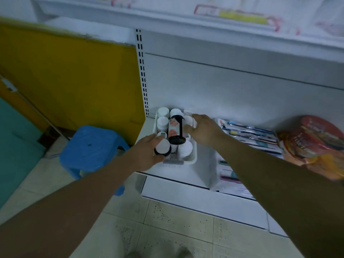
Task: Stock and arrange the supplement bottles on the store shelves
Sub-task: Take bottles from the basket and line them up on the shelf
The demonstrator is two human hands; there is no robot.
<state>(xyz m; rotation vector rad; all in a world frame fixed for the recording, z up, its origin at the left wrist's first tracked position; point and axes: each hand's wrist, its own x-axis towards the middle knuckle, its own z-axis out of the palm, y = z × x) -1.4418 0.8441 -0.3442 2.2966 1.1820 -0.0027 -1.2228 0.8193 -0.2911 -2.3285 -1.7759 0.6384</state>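
Note:
A white plastic basket [186, 163] stands on the low white shelf [186, 189], packed with several upright white-capped supplement bottles [163, 111]. A dark brown bottle with a pinkish label [175, 128] lies on its side across their caps. My left hand [145, 152] grips a dark bottle with a white cap [163, 147] at the basket's front left corner. My right hand [203, 129] reaches over the basket's right side, fingers stretched out over a white cap and thumb close to the lying bottle. What lies under its palm is hidden.
Packs of toothbrushes [251, 135] lie flat on the shelf right of the basket, and a red-orange packet [312, 144] sits at the far right. A blue plastic stool [93, 146] stands on the tiled floor left of the shelf. An upper shelf [186, 21] overhangs.

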